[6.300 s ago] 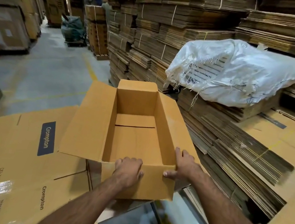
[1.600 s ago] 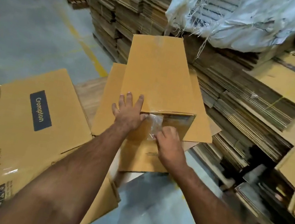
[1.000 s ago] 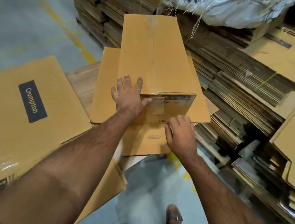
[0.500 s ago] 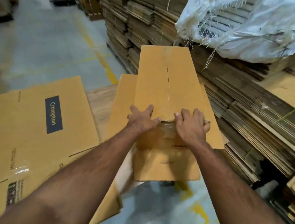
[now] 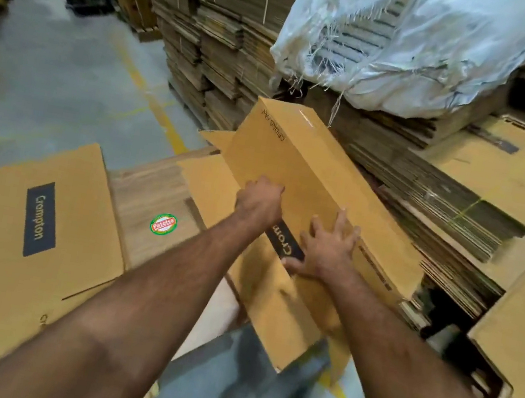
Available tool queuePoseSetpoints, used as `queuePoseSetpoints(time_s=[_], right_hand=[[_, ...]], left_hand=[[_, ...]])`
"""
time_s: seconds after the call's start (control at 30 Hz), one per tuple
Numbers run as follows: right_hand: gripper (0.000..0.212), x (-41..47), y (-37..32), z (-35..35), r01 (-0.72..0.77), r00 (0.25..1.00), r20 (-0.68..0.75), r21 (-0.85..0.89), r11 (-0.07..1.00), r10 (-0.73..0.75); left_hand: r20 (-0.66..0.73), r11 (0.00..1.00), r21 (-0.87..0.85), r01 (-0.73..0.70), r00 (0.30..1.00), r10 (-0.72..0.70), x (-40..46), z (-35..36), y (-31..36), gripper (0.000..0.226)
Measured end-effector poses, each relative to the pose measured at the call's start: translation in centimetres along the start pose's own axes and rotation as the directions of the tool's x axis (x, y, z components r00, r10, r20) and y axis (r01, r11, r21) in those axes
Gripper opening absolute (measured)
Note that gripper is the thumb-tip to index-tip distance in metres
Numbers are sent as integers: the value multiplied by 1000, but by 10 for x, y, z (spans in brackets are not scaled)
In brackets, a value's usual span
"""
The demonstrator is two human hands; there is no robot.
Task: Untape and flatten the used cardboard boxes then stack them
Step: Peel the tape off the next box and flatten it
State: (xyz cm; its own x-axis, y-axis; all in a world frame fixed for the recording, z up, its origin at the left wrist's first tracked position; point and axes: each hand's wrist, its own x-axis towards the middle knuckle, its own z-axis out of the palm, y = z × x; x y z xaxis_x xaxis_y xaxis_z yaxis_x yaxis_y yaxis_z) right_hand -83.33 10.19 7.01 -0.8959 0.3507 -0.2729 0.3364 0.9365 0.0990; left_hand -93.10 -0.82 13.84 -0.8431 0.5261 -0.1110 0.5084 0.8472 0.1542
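Observation:
A long brown Crompton cardboard box [image 5: 297, 166] lies tipped on its side in front of me, its printed side face up and its loose flaps hanging toward me. My left hand [image 5: 259, 198] curls over the box's left upper edge. My right hand [image 5: 328, 244] presses flat with spread fingers on the side face, over the dark Crompton label. The box rests on a wooden surface [image 5: 146, 197] and a flat cardboard sheet [image 5: 210, 172].
A large flattened Crompton box [image 5: 16, 227] lies at the left. Tall stacks of flattened cardboard [image 5: 446, 194] fill the right and back, one under a white woven sack [image 5: 419, 44]. Grey floor with a yellow line [image 5: 152, 104] runs at left.
The box has rolled from its taped face onto its side, so the labelled face now points up. Both hands moved from the tape at the near edge onto that face.

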Motion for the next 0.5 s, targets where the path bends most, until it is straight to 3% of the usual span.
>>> queuePoseSetpoints(time_s=[0.03,0.1,0.17,0.2,0.33,0.4,0.5], right_hand=[[79,-2,13,8,16,1000,-24,18,1000,-16],[84,1,51,17,22,991,-134,285,958,17],[92,8,79,21,26,972,-198,634,773,130],[91,11,82,24,20,960,-207,721,692,188],[72,25,60,32,-40,952,-183,722,691,246],[65,30,60,34,-31,935,-233,695,719,266],[63,38,58,35,4,926,-289,653,757,244]], left_hand=[[-17,997,64,-37,999,38,9,5,0,41],[14,967,213,-137,990,137,27,16,9,48],[89,947,236,-217,975,201,43,29,25,51],[130,954,199,-224,971,201,50,35,33,52],[321,991,132,-27,947,-17,59,63,33,43],[313,986,157,50,945,-98,54,79,23,45],[289,994,84,69,953,-91,49,93,11,57]])
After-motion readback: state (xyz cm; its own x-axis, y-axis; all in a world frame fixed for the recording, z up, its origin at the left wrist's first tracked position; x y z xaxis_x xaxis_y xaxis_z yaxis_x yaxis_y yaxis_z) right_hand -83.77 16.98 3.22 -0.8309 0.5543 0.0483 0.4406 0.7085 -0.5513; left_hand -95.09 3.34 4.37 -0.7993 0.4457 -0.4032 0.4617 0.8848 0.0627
